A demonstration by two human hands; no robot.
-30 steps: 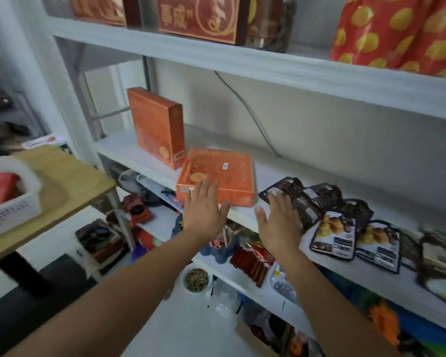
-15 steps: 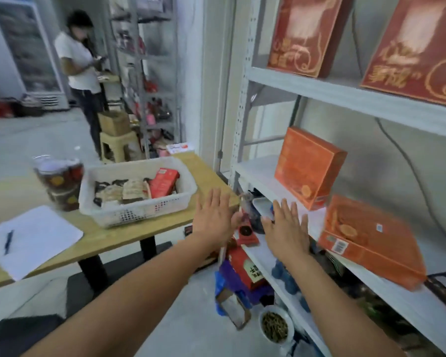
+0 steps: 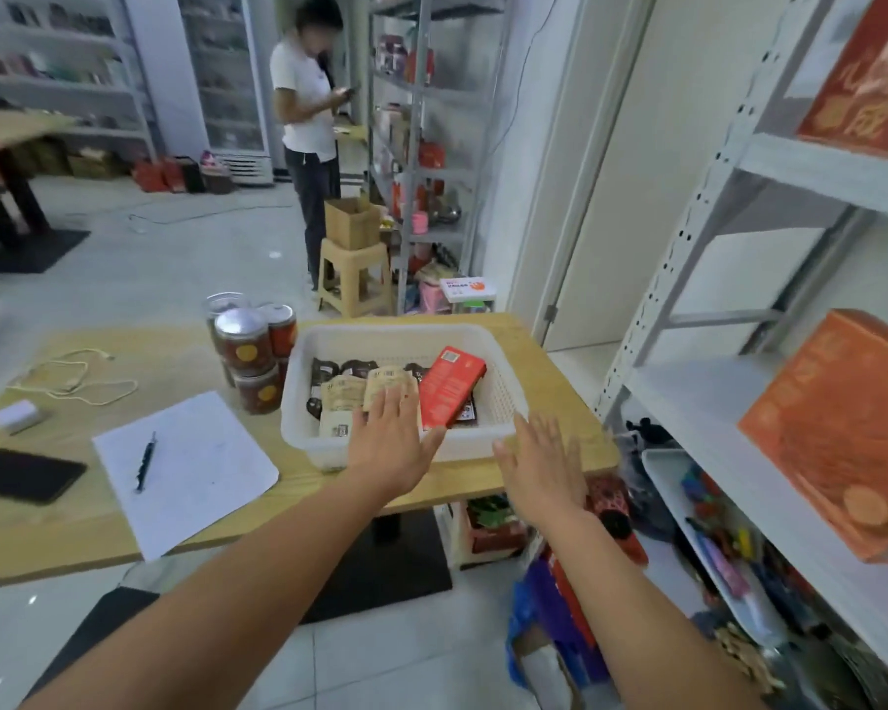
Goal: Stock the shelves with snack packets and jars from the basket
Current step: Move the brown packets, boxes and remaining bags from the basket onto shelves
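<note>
Left hand (image 3: pixel 393 443): is reaching over the basket's near rim, palm down, fingers straight and spread wide, holding nothing; the fingertips are lying over the pale packets, and whether they are touching them cannot be told.
Right hand (image 3: pixel 542 463): is hovering flat and empty, fingers straight, just outside the basket's near right corner, above the table's right end.
Basket (image 3: pixel 503 397): white, with perforated walls, is sitting at the right end of the table (image 3: pixel 560 381), close to its far edge.
Snack packets (image 3: pixel 352 397): dark and pale ones are lying flat across the basket floor, mostly in its left and middle parts.
Red box (image 3: pixel 449 386): is leaning tilted in the basket's right half, resting on top of the packets.
Jars (image 3: pixel 249 351): with foil lids and red contents, are standing stacked in two tiers just beside the basket's left wall.
Paper sheet (image 3: pixel 185 468): is lying near the table's near edge, with a pen (image 3: pixel 145 461) on its left part.
Black tablet (image 3: pixel 24 476): is lying flat left of the sheet.
White cable (image 3: pixel 73 376): is trailing loosely by the far left.
Shelves (image 3: pixel 713 402): are standing right of the table, carrying an orange box (image 3: pixel 841 433).
Person (image 3: pixel 308 120): is standing in the background beside a stool (image 3: pixel 352 274).
</note>
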